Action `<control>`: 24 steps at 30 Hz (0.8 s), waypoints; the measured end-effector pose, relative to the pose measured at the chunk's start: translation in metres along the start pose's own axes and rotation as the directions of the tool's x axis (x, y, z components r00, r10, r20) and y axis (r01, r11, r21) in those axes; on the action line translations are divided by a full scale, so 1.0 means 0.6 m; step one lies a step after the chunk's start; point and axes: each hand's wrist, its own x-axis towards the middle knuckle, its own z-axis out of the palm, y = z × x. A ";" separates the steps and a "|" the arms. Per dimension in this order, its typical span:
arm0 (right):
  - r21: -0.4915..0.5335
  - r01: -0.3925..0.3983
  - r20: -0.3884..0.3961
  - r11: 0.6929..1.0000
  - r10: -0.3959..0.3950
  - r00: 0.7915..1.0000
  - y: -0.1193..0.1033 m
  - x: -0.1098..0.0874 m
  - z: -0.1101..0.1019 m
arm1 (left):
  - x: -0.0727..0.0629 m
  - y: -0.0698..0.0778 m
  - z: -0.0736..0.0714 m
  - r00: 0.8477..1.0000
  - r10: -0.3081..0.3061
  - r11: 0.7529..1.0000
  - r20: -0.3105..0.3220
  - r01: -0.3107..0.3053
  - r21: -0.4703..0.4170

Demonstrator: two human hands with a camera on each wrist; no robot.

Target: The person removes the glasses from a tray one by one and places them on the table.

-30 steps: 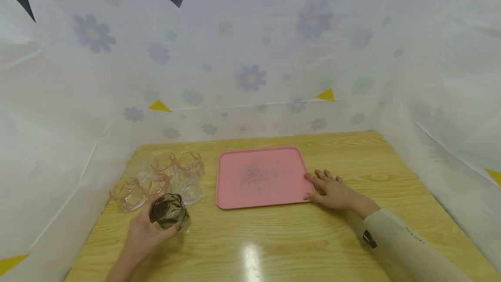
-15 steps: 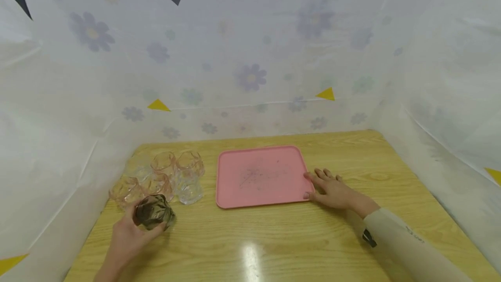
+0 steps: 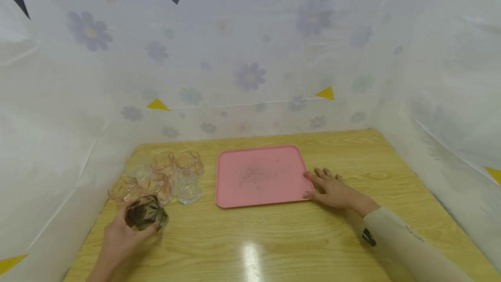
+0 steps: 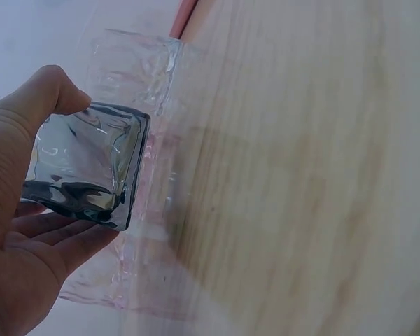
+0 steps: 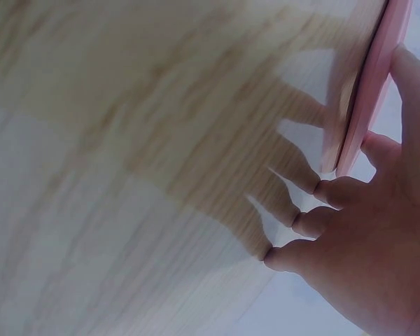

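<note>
My left hand holds a smoky grey glass between thumb and fingers at the front of a cluster of glasses. In the left wrist view the same grey glass shows its wavy wall and thick base, and its shadow lies on the table. Whether the base touches the wood I cannot tell. Just behind it stand pink-tinted glasses. My right hand lies with spread fingers at the right end of a pink tray. Its thumb and index finger touch the tray's edge, while the other fingertips rest on the table.
A clear glass stands at the cluster's right front, and another clear glass at its back left. The wood-grain table is bounded by white sheeting behind and at both sides.
My left hand has moved left with the grey glass, from in front of the clear glass to in front of the pink-tinted ones. The right hand and tray have stayed put.
</note>
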 end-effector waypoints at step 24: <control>-0.011 0.001 0.001 1.000 -0.001 1.000 -0.001 0.002 -0.002 | 0.004 -0.014 -0.007 0.996 -0.071 0.997 0.051 0.070 0.027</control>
